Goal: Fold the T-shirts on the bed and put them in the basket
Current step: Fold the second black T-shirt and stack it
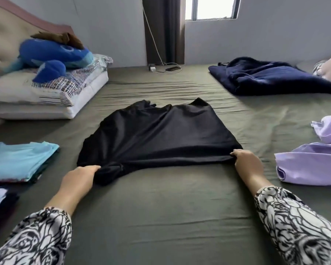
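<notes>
1. The left hand (82, 175) has its fingers curled round the near left corner of the black T-shirt (157, 134), bunching the cloth into a small knot there.
2. The right hand (246, 161) pinches the near right corner of the same shirt, fingers closed on the hem and knuckles up.
3. Between the two hands the near edge is drawn fairly straight; the rest of the shirt lies spread on the olive-green bed sheet (161, 207), narrowing toward its far end (rumpled there, so the neckline is hard to make out).
4. Both forearms wear black-and-white patterned sleeves (298, 226).
5. To the left, well apart from the shirt, a folded light-blue T-shirt (17, 161) tops a small stack of folded clothes.
6. To the right lies a crumpled lilac garment (311, 165), unfolded.
7. Farther off: a navy blanket (271, 77) at the right, and at the left a blue plush toy (52, 58) lying on stacked pillows (46, 98).
</notes>
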